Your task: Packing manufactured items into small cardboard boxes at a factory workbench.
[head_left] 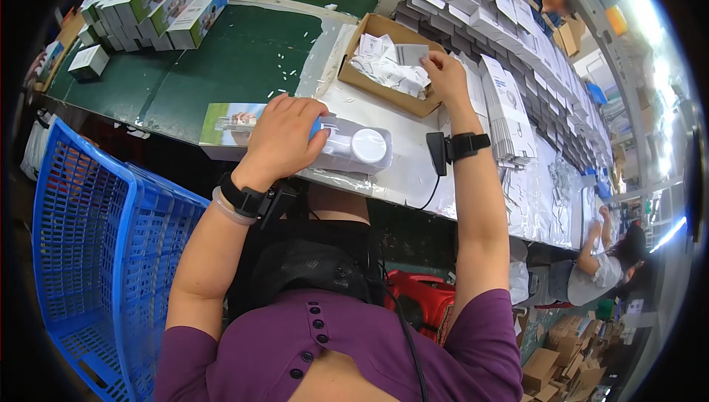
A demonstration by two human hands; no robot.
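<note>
Left hand (286, 136), half-curled, lies across a printed carton (223, 127) and the plastic tray (373, 160) at its right; grip unclear. Right hand (446, 77) pinches 1 leaflet (408, 55) above an open cardboard box (388, 96).

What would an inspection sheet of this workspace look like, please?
Surface: green table with a white-covered area.
Job's things: printed box, plastic tray with white device, cardboard box of leaflets.
Clutter: small white bits on the green table.
Grips: left grip over the printed box and plastic tray; right grip pinching a leaflet.
Cables: black cable hanging from the right-wrist device.
Surroundings: blue crate, red stool, stacked boxes, a co-worker.
</note>
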